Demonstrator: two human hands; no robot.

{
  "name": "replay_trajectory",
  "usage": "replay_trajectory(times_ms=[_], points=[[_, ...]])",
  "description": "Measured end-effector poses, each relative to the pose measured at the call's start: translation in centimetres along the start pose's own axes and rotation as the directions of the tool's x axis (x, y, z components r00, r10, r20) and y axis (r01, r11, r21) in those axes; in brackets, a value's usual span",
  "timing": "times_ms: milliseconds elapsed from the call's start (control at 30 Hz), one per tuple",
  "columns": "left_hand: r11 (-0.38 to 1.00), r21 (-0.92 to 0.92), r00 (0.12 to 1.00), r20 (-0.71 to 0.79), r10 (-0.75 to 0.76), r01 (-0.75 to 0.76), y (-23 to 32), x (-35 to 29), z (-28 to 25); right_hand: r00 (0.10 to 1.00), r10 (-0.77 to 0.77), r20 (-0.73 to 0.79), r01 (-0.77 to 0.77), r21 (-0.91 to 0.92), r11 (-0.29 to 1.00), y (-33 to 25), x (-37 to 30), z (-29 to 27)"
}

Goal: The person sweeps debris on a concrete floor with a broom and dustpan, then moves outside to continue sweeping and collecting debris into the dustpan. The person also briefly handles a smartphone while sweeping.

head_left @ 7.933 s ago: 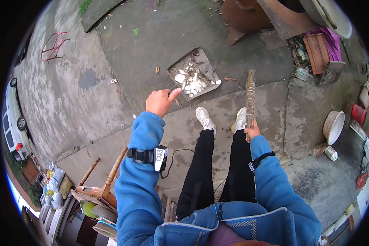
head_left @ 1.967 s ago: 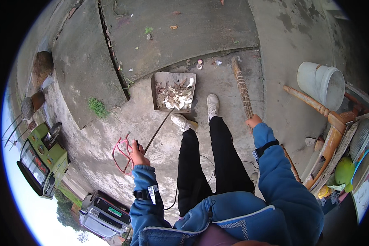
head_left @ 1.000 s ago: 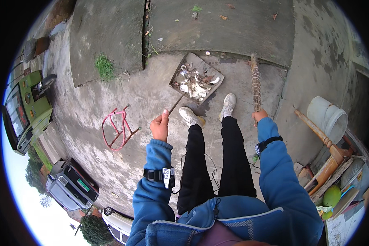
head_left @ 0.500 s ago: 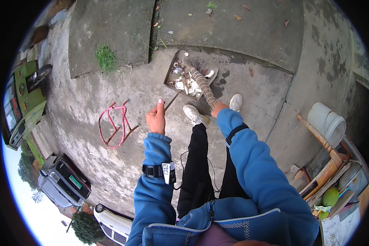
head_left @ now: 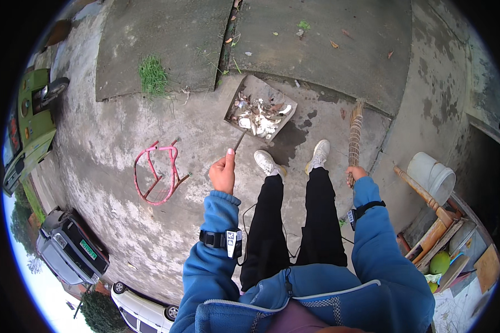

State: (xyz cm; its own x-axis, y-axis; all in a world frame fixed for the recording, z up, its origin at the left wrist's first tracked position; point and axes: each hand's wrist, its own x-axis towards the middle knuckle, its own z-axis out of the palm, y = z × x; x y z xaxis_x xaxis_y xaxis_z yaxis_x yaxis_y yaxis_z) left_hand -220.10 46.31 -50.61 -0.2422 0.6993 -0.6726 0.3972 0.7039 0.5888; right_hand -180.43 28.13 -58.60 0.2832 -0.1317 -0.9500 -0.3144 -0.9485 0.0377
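Observation:
A metal dustpan (head_left: pixel 255 87) lies on the concrete ahead of my feet, holding white scraps, bits of debris and dry leaves (head_left: pixel 276 107). Its thin dark handle (head_left: pixel 239 142) runs back to my left hand (head_left: pixel 223 176), whose fingers are closed round the end with the thumb on top. Off to the right, my right hand (head_left: pixel 356 174) grips a short straw hand broom (head_left: pixel 355 133) bound with rings of cord. The broom points away from me, its bristles apart from the dustpan.
A pink metal stool frame (head_left: pixel 175 161) lies on the ground at left. At right are a white bucket (head_left: pixel 432 175), a turned wooden post (head_left: pixel 422 187) and green fruit (head_left: pixel 440 262). Vehicles stand far left, including a grey car (head_left: pixel 72 248). Raised concrete slabs (head_left: pixel 316 44) lie ahead.
My right hand has swung the broom from over the dustpan out to the right. The dustpan's contents now show fully. My left hand keeps its hold on the handle.

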Motion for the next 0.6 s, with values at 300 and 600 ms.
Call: replay_trajectory(times_ms=[300,600], points=[[0.990,0.122,0.996,0.060,0.065,-0.072,-0.7,2.3,-1.0,1.000,0.026,-0.008,-0.026,0.070,0.997,-4.7,7.6,10.1],[0.962,0.263,0.994,0.099,0.046,-0.070,1.7,5.1,-2.4,0.877,-0.348,0.332,0.480,-0.647,0.592,-0.7,-2.4,18.2]])
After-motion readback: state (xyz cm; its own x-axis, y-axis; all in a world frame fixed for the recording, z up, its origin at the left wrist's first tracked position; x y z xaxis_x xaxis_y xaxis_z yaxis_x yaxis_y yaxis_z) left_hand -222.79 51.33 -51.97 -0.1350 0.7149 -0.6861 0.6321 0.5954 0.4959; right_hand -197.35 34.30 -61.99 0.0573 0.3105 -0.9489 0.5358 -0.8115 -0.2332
